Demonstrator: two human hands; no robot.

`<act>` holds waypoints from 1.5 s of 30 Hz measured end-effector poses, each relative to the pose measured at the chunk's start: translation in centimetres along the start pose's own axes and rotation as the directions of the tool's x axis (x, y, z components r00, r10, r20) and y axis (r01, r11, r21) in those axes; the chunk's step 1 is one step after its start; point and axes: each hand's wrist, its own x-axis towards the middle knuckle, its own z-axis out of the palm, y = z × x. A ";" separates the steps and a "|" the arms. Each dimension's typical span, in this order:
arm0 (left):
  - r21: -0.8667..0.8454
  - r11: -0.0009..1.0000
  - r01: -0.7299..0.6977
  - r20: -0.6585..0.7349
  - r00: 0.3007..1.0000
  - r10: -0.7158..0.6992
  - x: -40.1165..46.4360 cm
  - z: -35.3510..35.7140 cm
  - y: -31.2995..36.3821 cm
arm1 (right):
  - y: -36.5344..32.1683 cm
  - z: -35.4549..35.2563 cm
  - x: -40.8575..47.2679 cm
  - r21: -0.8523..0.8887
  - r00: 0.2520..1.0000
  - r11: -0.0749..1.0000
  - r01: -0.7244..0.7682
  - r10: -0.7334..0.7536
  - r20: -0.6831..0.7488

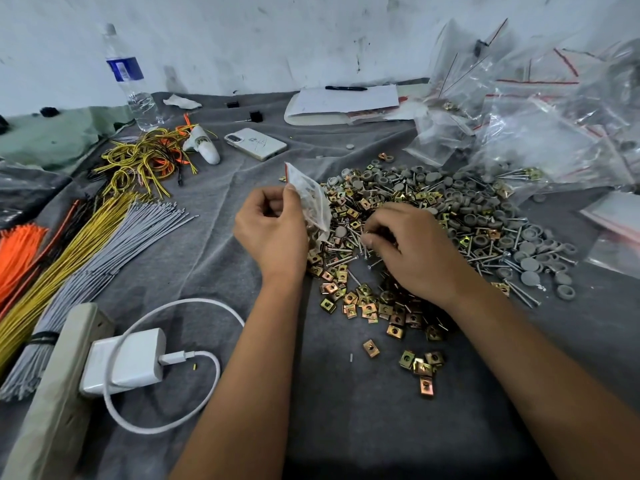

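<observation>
Nearby, left: we see a white charger (124, 362) plugged into a power strip (59, 386), its cable (194, 301) looping over the grey cloth (207, 237).
Loose clips: a few brass clip nuts (420, 367) lie apart from the heap, closer to us.
Left hand: our left hand (273, 230) pinches a small clear bag (308, 199) at its side, holding it upright at the heap's left edge.
Right hand: our right hand (412, 247) rests on the heap, fingertips curled onto the screws (351, 237); we cannot tell whether one is gripped.
Heap: the pile (460, 209) mixes clip nuts, screws and grey caps (530, 265).
Left side: wire bundles (86, 244) lie fanned out.
Far: we see a phone (255, 143), a water bottle (130, 77), a notepad (346, 100) with a pen (346, 88), and plastic bags (536, 116).
</observation>
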 end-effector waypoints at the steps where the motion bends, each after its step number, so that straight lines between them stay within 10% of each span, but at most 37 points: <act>1: -0.002 1.000 -0.001 -0.013 1.000 0.001 0.1 0.0 0.1 | 0.0 0.0 0.0 0.002 1.000 1.000 -0.001 0.001 0.005; 33: -0.069 0.997 0.019 -0.021 1.000 -0.020 0.4 -0.4 0.3 | -1.1 0.6 0.0 0.016 1.000 1.000 -0.006 0.006 -0.016; 45: -0.062 0.998 0.028 -0.026 0.999 -0.030 0.4 -0.3 0.2 | -0.6 0.7 -0.3 0.339 0.997 0.940 -0.046 0.022 0.074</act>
